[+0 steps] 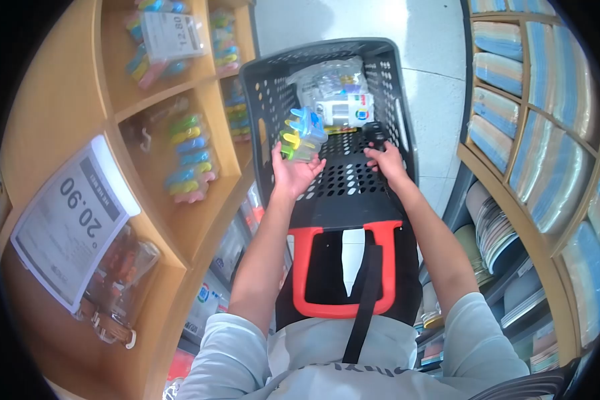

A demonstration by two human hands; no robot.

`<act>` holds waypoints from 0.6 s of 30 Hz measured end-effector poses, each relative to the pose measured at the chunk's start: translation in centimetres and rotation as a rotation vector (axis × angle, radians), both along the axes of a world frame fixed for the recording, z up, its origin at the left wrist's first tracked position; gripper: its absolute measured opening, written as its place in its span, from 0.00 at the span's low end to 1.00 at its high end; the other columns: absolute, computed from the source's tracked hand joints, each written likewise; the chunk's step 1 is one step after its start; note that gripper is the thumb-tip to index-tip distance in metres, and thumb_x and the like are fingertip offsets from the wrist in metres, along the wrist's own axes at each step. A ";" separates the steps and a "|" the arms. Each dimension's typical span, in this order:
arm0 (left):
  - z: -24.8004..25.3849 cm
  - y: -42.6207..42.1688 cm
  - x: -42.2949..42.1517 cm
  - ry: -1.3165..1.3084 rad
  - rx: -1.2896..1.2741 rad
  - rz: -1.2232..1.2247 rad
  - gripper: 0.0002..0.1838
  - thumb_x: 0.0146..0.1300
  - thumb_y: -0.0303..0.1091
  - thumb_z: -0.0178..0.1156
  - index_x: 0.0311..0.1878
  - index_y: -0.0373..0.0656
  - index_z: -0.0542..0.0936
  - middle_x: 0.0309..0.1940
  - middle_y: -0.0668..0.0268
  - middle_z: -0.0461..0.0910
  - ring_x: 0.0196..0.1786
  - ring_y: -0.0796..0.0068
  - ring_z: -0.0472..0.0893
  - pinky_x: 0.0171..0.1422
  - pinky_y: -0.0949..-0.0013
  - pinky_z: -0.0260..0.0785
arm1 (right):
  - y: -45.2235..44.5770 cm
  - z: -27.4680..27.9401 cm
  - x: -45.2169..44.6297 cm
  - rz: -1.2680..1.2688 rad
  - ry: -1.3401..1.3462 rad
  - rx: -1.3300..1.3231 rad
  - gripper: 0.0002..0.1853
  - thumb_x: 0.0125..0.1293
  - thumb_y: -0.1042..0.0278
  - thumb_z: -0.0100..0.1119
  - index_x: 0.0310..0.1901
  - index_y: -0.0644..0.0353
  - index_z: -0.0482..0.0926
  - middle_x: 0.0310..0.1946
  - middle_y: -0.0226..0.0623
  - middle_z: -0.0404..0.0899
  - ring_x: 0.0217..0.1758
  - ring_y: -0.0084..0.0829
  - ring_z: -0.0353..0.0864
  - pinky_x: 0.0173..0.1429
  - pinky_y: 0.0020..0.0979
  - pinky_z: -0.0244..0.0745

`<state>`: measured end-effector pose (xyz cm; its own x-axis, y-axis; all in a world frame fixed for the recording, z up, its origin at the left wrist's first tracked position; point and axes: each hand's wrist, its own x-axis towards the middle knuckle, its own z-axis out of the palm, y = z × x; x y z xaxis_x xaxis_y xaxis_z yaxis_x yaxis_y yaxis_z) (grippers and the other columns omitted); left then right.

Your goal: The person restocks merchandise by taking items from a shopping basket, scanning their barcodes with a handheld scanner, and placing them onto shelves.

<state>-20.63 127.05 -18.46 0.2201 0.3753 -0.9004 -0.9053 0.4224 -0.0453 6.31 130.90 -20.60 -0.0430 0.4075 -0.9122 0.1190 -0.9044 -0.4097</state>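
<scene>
Inside a dark grey shopping basket, my left hand is turned palm up, its fingers curled around the lower side of a set of clear ice-pop moulds with blue, yellow and green tops. My right hand closes its fingers on a black object near the basket's right wall; what it is I cannot make out. Beyond both hands lie a white package with a coloured label and a clear plastic bag. The red handle of the basket is close to my body.
Wooden shelves on the left hold packs of colourful clips and price tags. On the right, a rack holds wrapped blue and beige stacks. Pale floor tiles show beside the basket.
</scene>
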 end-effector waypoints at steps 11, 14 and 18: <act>2.3 -3.2 -4.3 -0.114 0.106 -0.104 0.47 0.64 0.77 0.40 0.68 0.44 0.71 0.56 0.55 0.77 0.51 0.58 0.77 0.59 0.46 0.71 | -1.1 14.5 -4.6 0.166 0.263 0.203 0.12 0.65 0.64 0.70 0.41 0.64 0.82 0.31 0.33 0.84 0.26 0.19 0.76 0.32 0.26 0.73; 2.2 -3.1 -4.6 -0.267 0.279 -0.054 0.47 0.65 0.77 0.39 0.69 0.45 0.71 0.59 0.55 0.77 0.54 0.58 0.78 0.57 0.47 0.72 | -2.2 17.3 -6.3 0.220 0.254 0.414 0.16 0.59 0.69 0.74 0.44 0.67 0.81 0.36 0.34 0.85 0.40 0.26 0.84 0.50 0.34 0.79; 5.9 -0.2 -3.9 -0.010 0.251 -0.192 0.46 0.67 0.73 0.43 0.74 0.44 0.66 0.68 0.56 0.73 0.66 0.58 0.76 0.65 0.48 0.71 | -2.5 18.4 -7.7 0.119 0.008 0.538 0.18 0.57 0.68 0.77 0.45 0.67 0.82 0.39 0.37 0.87 0.42 0.25 0.85 0.48 0.32 0.79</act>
